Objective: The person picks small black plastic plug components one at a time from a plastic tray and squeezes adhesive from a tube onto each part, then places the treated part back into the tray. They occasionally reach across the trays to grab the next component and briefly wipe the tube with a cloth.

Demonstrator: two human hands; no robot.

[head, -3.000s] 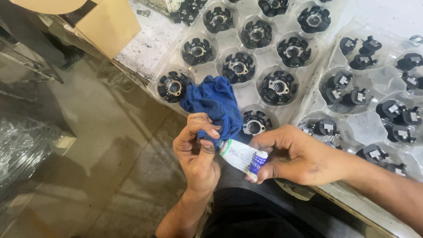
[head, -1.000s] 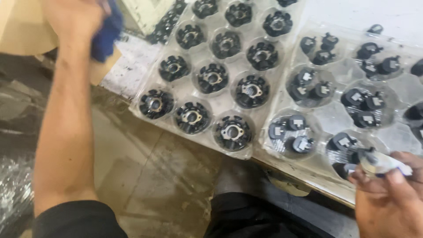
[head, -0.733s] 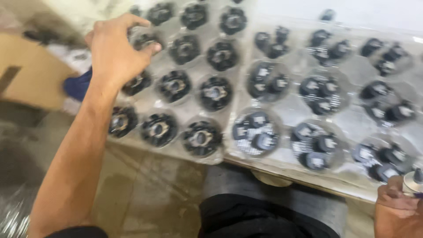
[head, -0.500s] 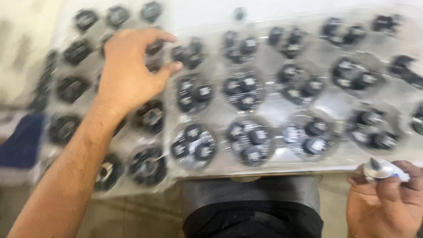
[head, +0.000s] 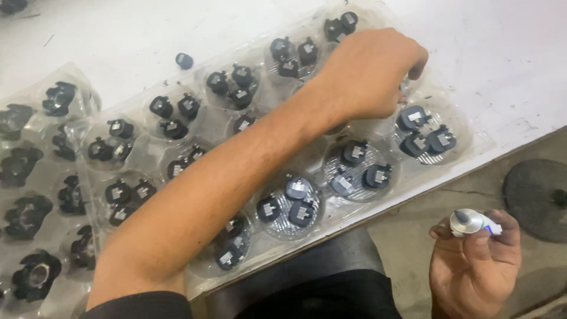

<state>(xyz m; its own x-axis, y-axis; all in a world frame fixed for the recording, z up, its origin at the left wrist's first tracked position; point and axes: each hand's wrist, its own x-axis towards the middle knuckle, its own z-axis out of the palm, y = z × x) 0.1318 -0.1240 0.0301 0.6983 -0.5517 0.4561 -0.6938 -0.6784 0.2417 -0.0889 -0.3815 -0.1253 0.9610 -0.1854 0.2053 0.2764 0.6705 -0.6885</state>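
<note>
My left hand (head: 369, 71) reaches across a clear plastic blister tray (head: 466, 142) on the white table. It rests knuckles up over a cell near the tray's far right, and its fingertips are curled down out of sight. Each cell holds two or three small black parts with grey square tops (head: 360, 168). My forearm covers several cells. My right hand (head: 475, 266) hovers off the table's edge at the lower right, palm up, shut on a small white tube with a silver nozzle (head: 472, 223).
A second clear tray (head: 77, 77) of larger black ring-shaped parts (head: 35, 274) lies at the left. One loose black part (head: 184, 60) sits on the white table (head: 484, 53). A dark round disc (head: 534, 198) lies on the floor at the right.
The blue cloth has left my left hand and the view. That hand swept right across the trays to the far cells. My right hand still holds the tube, now lower right.
</note>
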